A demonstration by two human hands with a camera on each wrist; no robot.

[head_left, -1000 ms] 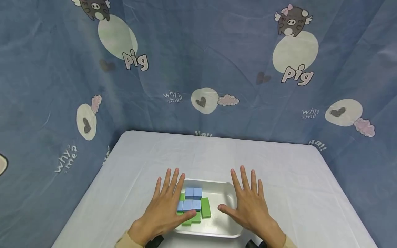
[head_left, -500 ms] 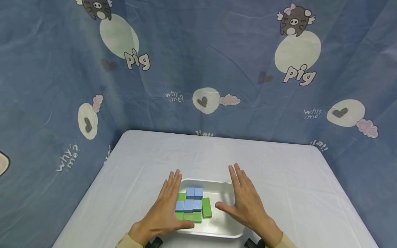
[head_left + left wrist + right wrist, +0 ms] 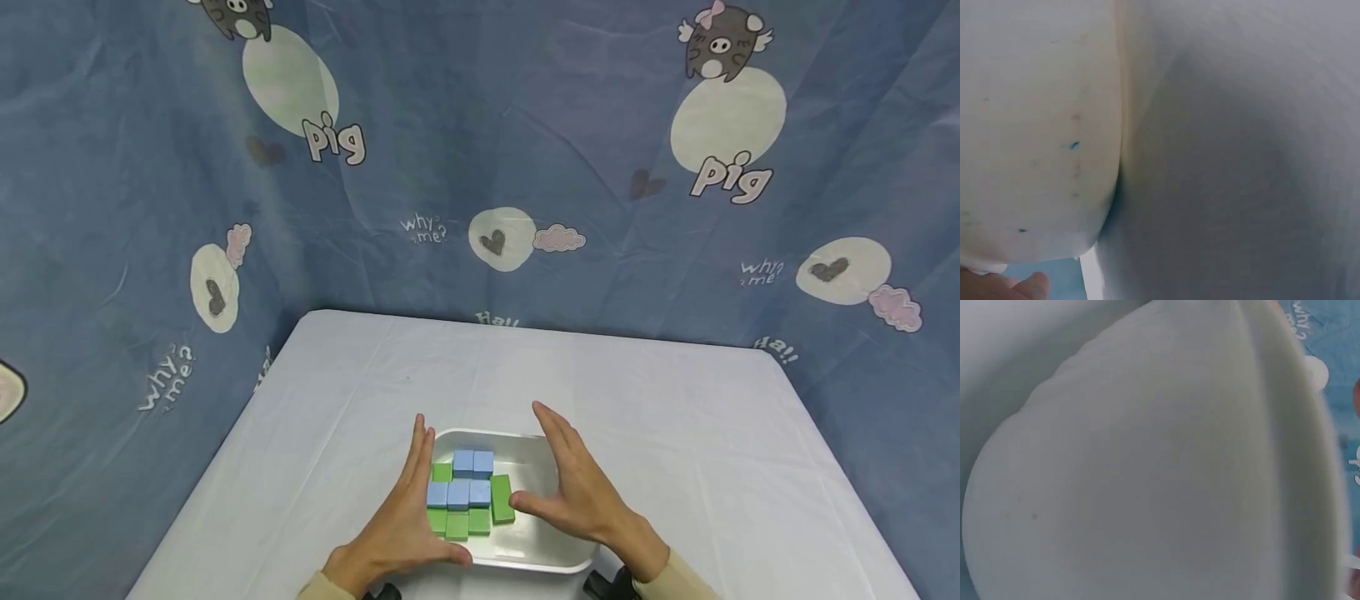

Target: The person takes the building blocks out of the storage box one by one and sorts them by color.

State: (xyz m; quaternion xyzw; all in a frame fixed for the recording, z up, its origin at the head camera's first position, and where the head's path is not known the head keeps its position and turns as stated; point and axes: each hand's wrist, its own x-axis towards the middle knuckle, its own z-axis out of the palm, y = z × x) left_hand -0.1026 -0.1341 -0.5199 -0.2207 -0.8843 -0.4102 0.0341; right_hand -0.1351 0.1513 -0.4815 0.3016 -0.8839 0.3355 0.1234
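A white rectangular tray point(image 3: 543, 543) sits on the table in the head view, its outer wall point(image 3: 1035, 150) filling much of the left wrist view. Blue blocks point(image 3: 458, 494) stand in two rows on its left side, with small green blocks point(image 3: 457, 525) around them. One longer green block point(image 3: 502, 499) lies to their right. My left hand point(image 3: 408, 517) is at the tray's left end, fingers extended and thumb apart, covering that rim. Over the right end is my right hand point(image 3: 577, 492), fingers extended, thumb reaching inward above the tray. Neither hand holds anything.
A white cloth covers the table point(image 3: 675, 417). Behind it and along the left hangs a blue curtain point(image 3: 420, 100) printed with cartoon pigs. Black wrist straps point(image 3: 611, 583) and tan sleeves point(image 3: 678, 579) show at the lower edge.
Both hands have turned from palms down to more edge-on, palms facing each other. The right hand has moved inward to the left. Tray and blocks stay in place.
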